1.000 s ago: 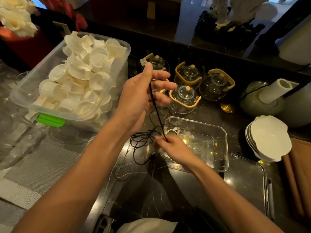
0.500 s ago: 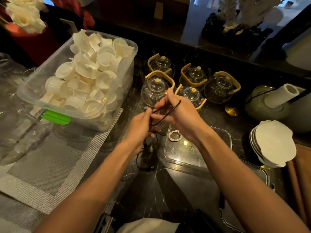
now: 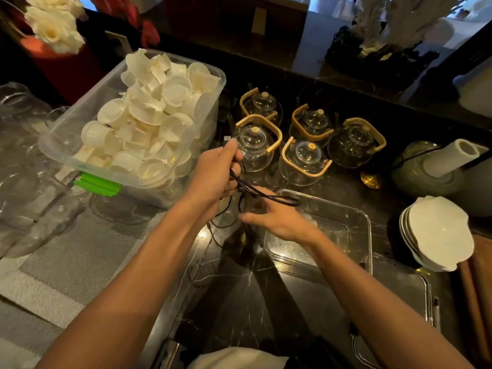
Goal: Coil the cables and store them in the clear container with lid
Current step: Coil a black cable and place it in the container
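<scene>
Coiling step, mid-wind. On the dark marble counter (image 3: 239,288), the large storage bin (image 3: 80,145) heaped with small white cups lies at ten o'clock of your hands, and the five glass teapots (image 3: 306,158) with wooden handles stand from twelve to two o'clock. The clear container (image 3: 364,227), open and showing nothing inside that can be made out here, sits at four o'clock, touching your right wrist; its clear lid (image 3: 407,283) lies flat beyond it at five o'clock. A stack of white plates (image 3: 439,233) stands at three o'clock, well apart.

The task's thing, the black cable (image 3: 266,195), is off the container: several loops are gathered in your left hand (image 3: 213,177), whose fingers are curled round the bundle, thumb uppermost. One loop reaches toward three o'clock over the container's near corner. Your right hand (image 3: 277,219) lies under that loop; its fingers are blurred, so whether they pinch the strand cannot be told. Slack cable trails to the counter at six o'clock of the left hand.

Next move, as a judgement: draw up the trailing slack, lay it as a further loop into the left-hand bundle, and keep the loops even so that they do not spring apart.

Against the frame half a second earlier: your right hand, then raised at twelve o'clock of the left with a loop over it, is now lower, near the container rim. The small white coil seen then in the container is not visible now.
</scene>
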`<control>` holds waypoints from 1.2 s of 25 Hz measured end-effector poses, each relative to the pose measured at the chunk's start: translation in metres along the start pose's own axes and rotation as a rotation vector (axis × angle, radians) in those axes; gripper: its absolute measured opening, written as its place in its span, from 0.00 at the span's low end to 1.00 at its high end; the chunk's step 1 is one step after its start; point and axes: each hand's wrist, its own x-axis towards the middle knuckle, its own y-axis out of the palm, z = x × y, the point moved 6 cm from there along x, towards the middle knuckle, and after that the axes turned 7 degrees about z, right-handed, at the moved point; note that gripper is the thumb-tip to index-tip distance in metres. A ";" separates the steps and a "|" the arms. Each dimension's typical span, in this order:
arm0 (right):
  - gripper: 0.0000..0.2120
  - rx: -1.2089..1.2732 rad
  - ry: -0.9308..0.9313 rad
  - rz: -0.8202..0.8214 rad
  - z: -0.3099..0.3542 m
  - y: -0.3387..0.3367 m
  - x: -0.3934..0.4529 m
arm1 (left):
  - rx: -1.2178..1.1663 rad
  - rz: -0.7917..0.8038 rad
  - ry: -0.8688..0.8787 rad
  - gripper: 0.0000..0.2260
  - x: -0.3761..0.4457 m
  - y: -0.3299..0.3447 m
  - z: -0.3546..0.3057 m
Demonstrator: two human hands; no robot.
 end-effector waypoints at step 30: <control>0.21 -0.093 0.042 -0.306 0.007 0.002 0.009 | -0.293 0.160 0.383 0.16 -0.025 0.019 -0.100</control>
